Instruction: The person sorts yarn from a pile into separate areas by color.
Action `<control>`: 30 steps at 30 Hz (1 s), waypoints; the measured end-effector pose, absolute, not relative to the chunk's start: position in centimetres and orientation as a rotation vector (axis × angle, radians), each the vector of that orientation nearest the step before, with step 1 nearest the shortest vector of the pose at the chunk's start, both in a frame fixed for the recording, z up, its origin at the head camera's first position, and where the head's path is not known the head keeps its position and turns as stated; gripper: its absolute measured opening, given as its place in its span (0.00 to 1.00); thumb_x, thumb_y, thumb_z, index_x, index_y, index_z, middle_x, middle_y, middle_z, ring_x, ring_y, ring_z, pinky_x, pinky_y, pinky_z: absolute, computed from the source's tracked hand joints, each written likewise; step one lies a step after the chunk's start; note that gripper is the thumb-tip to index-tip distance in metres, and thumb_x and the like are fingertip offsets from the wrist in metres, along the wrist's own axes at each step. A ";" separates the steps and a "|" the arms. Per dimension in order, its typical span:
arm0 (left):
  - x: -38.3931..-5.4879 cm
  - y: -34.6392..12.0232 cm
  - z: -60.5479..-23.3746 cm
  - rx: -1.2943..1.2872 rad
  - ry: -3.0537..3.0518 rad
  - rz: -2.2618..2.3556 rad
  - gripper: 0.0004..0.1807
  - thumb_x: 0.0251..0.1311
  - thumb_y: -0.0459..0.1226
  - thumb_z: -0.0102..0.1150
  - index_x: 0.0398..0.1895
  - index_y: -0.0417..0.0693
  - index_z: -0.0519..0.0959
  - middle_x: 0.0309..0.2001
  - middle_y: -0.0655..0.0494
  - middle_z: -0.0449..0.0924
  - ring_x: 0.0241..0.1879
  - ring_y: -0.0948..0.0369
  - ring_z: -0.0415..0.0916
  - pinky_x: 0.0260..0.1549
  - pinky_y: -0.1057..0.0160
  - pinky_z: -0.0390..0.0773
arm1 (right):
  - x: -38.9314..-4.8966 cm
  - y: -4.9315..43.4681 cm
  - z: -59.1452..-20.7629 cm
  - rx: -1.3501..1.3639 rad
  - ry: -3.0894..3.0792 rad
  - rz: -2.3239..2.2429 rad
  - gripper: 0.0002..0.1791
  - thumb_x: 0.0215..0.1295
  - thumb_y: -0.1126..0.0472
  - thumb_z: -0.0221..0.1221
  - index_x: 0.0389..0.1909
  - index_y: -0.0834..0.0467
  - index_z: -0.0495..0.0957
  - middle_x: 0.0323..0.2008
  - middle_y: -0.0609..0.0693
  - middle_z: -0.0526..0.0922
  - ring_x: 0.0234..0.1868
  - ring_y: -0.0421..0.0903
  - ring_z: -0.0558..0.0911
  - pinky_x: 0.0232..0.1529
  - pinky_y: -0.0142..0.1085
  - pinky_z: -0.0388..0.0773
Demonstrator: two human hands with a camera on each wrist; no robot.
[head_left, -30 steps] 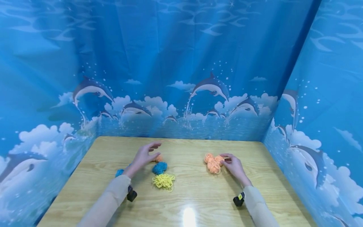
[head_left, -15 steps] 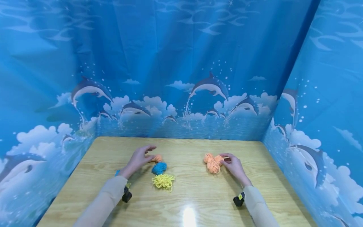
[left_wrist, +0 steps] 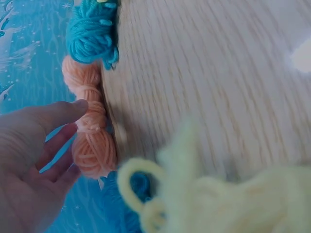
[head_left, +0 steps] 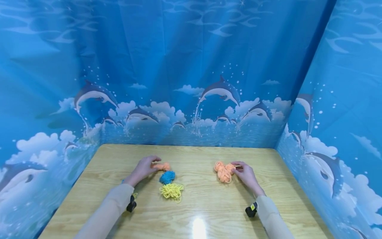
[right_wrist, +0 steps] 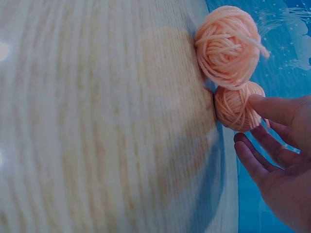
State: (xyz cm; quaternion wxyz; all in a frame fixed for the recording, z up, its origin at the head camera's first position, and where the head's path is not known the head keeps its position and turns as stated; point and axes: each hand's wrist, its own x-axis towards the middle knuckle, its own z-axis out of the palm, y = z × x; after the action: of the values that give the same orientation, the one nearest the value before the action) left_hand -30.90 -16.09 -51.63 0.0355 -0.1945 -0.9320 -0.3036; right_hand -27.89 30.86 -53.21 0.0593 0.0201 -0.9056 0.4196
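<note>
My left hand (head_left: 144, 169) is at a peach-orange yarn skein (left_wrist: 95, 121) tied narrow in the middle. Its thumb lies on the skein's waist, and the other fingertips are hidden behind it. Right beside that skein sit a blue yarn ball (head_left: 167, 177) and a loopy yellow yarn bundle (head_left: 171, 191). Over on the right, my right hand (head_left: 246, 174) holds a small orange yarn ball (right_wrist: 238, 107) between thumb and a mostly hidden finger; its lower fingers hang free. Against that ball rests a larger orange yarn ball (right_wrist: 228, 46), within a cluster of orange yarn (head_left: 223, 174).
Dark blue yarn (left_wrist: 121, 204) and blurred pale yellow yarn (left_wrist: 243, 204) lie close to my left wrist, mostly covered by the arm in the head view. A blue dolphin-print curtain (head_left: 191, 83) stands behind the wooden table (head_left: 203, 202) and at both sides.
My left hand has moved left and lower onto the orange skein, narrowing its thumb-finger gap; more of the skein shows. My right hand stays in place at the orange balls.
</note>
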 end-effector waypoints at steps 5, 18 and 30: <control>-31.2 -16.4 -52.1 -0.642 -2.866 -0.845 0.14 0.56 0.29 0.70 0.46 0.36 0.84 0.45 0.41 0.86 0.47 0.43 0.82 0.49 0.43 0.80 | -27.9 30.9 -53.3 0.067 -2.737 1.277 0.18 0.68 0.67 0.64 0.56 0.66 0.80 0.56 0.66 0.81 0.53 0.61 0.83 0.55 0.49 0.82; -31.4 -16.8 -52.5 -0.583 -2.914 -0.866 0.11 0.58 0.31 0.69 0.45 0.40 0.85 0.43 0.45 0.85 0.44 0.46 0.82 0.46 0.44 0.81 | -27.9 30.8 -53.5 0.076 -2.730 1.287 0.17 0.68 0.67 0.64 0.56 0.66 0.80 0.55 0.66 0.81 0.53 0.61 0.83 0.55 0.49 0.83; -31.1 -16.1 -50.8 -0.546 -2.786 -1.089 0.16 0.61 0.35 0.70 0.52 0.41 0.83 0.49 0.46 0.84 0.51 0.46 0.80 0.51 0.43 0.80 | -28.0 31.0 -53.4 0.067 -2.732 1.284 0.18 0.68 0.66 0.64 0.57 0.66 0.80 0.56 0.66 0.80 0.53 0.61 0.83 0.55 0.49 0.83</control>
State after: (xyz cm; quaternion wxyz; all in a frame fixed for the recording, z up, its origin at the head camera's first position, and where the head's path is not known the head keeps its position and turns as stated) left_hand -31.06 -16.12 -50.78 0.0504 -0.1793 -0.9150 -0.3578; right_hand -28.00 31.01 -53.41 0.0609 0.0220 -0.9032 0.4244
